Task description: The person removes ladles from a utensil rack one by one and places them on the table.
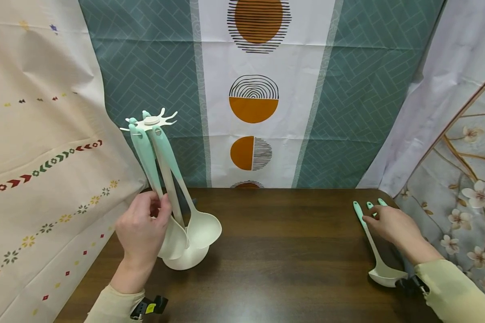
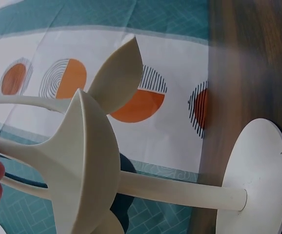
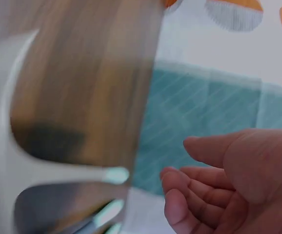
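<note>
- Left hand (image 1: 142, 226), frame left: fingers curled, looks pinched on a mint-handled utensil (image 1: 147, 154) hung on the white rack (image 1: 165, 120).
- Right hand (image 1: 397, 230), frame right: half-open, nothing held, near loose utensils (image 1: 381, 270).
- My read: pickup step; next needs thumb and finger on one handle.

Utensil stand (image 1: 183, 260): off-white, round flat base, single post, pronged top, upright on left of counter (image 1: 283, 242). Hanging utensils: mint handles, cream heads down. Front-left hanging utensil (image 1: 174, 242): broad head beside post, handle up at the prongs. Right hanging utensil (image 1: 204, 229): rounded head, handle slanting up to top. More handle tips behind, mostly hidden. Loose ladle (image 1: 385, 272): cream head, mint handle, flat on counter's right, head toward viewer. Two mint handle ends (image 1: 382, 202) just beside, rest covered.
</note>
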A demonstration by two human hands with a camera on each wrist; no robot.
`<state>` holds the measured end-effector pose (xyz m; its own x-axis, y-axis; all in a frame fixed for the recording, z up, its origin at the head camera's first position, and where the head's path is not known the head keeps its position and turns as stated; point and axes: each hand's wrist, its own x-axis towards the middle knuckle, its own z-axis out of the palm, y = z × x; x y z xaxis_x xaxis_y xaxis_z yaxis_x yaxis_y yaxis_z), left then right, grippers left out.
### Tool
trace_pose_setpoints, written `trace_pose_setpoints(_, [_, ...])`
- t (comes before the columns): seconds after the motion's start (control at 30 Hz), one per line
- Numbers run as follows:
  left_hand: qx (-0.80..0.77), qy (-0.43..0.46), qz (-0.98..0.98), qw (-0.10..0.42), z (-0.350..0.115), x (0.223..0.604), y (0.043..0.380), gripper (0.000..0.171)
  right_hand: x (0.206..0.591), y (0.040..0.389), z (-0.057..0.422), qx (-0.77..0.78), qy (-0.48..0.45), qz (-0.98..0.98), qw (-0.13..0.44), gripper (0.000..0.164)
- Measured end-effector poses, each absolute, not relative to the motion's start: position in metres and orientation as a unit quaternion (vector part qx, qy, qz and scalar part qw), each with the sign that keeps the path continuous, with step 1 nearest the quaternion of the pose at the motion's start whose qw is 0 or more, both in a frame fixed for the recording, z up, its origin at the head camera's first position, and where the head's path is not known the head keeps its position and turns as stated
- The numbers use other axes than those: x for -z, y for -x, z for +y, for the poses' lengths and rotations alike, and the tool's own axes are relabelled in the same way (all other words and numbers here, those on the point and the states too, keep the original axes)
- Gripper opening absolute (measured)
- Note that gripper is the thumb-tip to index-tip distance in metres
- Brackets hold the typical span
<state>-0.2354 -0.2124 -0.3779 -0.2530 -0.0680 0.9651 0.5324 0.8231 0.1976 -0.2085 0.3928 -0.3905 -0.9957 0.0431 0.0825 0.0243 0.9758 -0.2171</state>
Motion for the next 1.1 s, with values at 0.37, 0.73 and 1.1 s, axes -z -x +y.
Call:
trace_pose_setpoints(0.37, [0.248,0.167,-0.752,0.588,-0.211,0.379,0.235,0.029,0.356,0.219,0.285,-0.153,-0.080,-0.980,0.094,0.041])
trace_pose_setpoints(0.73, [0.249,0.185,-0.749,0.586,-0.204,0.376,0.232,0.027,0.334,0.234,0.170,-0.215,-0.152,-0.958,0.117,0.035])
trace_pose_setpoints(1.1, [0.247,0.191,-0.753,0.579,-0.202,0.376,0.229,0.028,0.320,0.241,0.099,-0.255,-0.221,-0.929,0.149,0.027])
